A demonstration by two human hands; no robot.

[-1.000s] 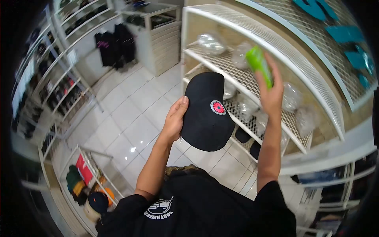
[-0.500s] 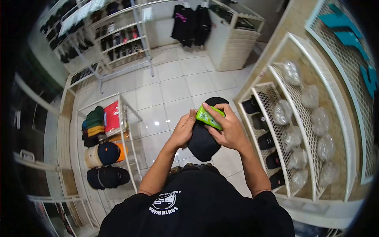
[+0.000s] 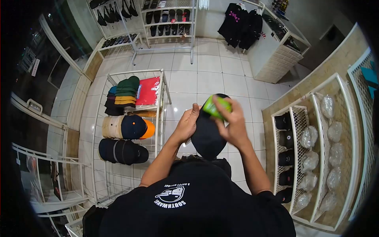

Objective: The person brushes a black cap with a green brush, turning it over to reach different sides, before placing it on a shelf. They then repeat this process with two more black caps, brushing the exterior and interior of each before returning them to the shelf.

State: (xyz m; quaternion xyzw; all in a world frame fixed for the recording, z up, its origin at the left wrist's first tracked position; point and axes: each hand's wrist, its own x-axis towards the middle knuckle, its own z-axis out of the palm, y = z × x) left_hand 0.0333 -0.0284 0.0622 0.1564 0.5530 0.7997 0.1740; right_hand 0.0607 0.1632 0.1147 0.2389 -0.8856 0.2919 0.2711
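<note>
Left hand (image 3: 188,123) grips the left edge of a black cap (image 3: 206,136), fingers curled round it, thumb side up. Cap sits mid-frame, just above the person's chest, over the white tile floor (image 3: 205,79). Right hand (image 3: 233,125) closed on a small green object (image 3: 215,106), pressing it against the cap's top at 12 o'clock; motion blur, so can't tell what the object is. Both hands touching the cap, close together. At 9 o'clock: white wire rack (image 3: 160,102) with stacked caps (image 3: 125,93) and a red folded item (image 3: 149,91). At 3 o'clock: white mesh shelf (image 3: 316,158) holding black caps (image 3: 285,138) and clear bagged items (image 3: 310,137). At 1 o'clock: dark shirts (image 3: 241,21) hanging by a white cabinet (image 3: 272,59)
</note>
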